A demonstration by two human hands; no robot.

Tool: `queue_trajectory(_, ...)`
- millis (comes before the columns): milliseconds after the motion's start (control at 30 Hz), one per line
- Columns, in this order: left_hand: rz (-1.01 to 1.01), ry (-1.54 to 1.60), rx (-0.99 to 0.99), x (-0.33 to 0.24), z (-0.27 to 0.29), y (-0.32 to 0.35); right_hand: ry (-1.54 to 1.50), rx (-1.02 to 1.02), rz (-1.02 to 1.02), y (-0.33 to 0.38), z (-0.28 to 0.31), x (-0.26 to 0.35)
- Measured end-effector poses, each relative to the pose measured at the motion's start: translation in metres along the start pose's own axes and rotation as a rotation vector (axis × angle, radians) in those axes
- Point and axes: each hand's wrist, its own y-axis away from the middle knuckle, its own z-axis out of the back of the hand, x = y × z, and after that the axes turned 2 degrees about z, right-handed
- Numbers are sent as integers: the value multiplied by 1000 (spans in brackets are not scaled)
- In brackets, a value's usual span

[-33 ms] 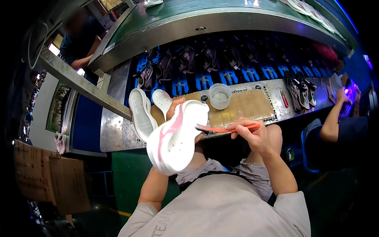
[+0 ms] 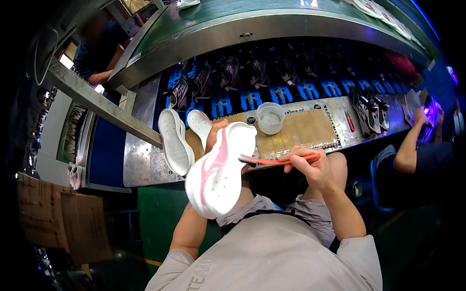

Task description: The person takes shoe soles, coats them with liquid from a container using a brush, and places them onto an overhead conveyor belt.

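Note:
My left hand (image 2: 213,137) is closed around a white shoe sole (image 2: 224,182) with a pink band along its side; the sole covers most of that hand. Its hollow inner face, with small holes, is turned up toward me. In my right hand (image 2: 310,167) is a slim orange-handled brush (image 2: 268,160), pinched between thumb and fingers. The brush's dark tip meets the sole's inner edge near its middle. Past the sole, two more white soles lie on the bench: a larger sole (image 2: 174,140) and a smaller, pink-edged sole (image 2: 200,125). Behind the brush stands a translucent cup (image 2: 270,119) holding a little pale stuff.
Brown cardboard (image 2: 306,130) covers part of the metal bench (image 2: 138,157). Dark sneakers (image 2: 366,111) and a red-handled tool (image 2: 350,121) sit to the right. Shoes on blue holders line the rack behind, under a green conveyor (image 2: 213,22). A co-worker's arm (image 2: 407,150) is at right.
The sole has tilted a little and its near end has shifted slightly right. The brush tip has moved slightly left along the sole; the right hand has barely moved.

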Motion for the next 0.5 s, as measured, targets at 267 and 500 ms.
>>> queue_trajectory(267, -414, -301, -14, 36, 5, -29, 175, 18, 211, 20, -20, 27)
queue_trajectory(500, -776, -563, -27, 56, 17, -50, 173, 38, 221, 34, -42, 55)
